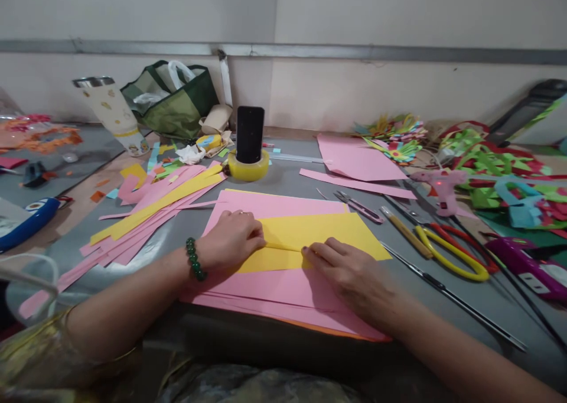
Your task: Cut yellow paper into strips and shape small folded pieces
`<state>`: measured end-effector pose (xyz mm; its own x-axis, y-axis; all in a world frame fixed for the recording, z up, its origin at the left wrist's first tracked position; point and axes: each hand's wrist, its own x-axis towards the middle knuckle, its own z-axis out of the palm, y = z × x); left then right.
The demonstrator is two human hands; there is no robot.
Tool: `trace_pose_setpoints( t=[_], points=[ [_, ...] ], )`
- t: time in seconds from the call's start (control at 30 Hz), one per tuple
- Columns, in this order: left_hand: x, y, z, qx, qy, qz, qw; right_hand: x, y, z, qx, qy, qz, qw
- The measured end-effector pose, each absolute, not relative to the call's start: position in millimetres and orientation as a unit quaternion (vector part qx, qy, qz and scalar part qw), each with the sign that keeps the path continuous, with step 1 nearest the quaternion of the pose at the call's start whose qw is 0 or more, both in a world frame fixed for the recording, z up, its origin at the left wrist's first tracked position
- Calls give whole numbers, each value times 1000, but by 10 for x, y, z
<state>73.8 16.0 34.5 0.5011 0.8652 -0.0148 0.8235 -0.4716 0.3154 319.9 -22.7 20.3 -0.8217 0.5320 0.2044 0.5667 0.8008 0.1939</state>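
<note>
A sheet of yellow paper (319,230) lies across a stack of pink paper (274,286) in front of me, with a narrow fold along its near side. My left hand (237,237), with a green bead bracelet (195,260) at the wrist, is closed on the fold's left part. Farther right along the same fold, my right hand (343,267) pinches the paper, fingers bent and the thumb mostly hidden. Orange paper (328,330) peeks out beneath the pink stack.
Left lie pink and yellow strips (155,208). A phone (250,135) stands in a tape roll (248,166). To the right are thread snips (359,207), a wooden-handled tool (405,231), scissors (452,252), a pen (434,282), a pink glue gun (440,187) and a purple stapler (529,267).
</note>
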Motion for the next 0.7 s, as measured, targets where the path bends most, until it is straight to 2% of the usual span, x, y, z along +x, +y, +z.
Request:
trace_pose_setpoints(
  t=[0.7],
  points=[
    [133, 48, 359, 772, 600, 110, 180, 3246, -190, 201, -270, -948, -137, 98]
  ],
)
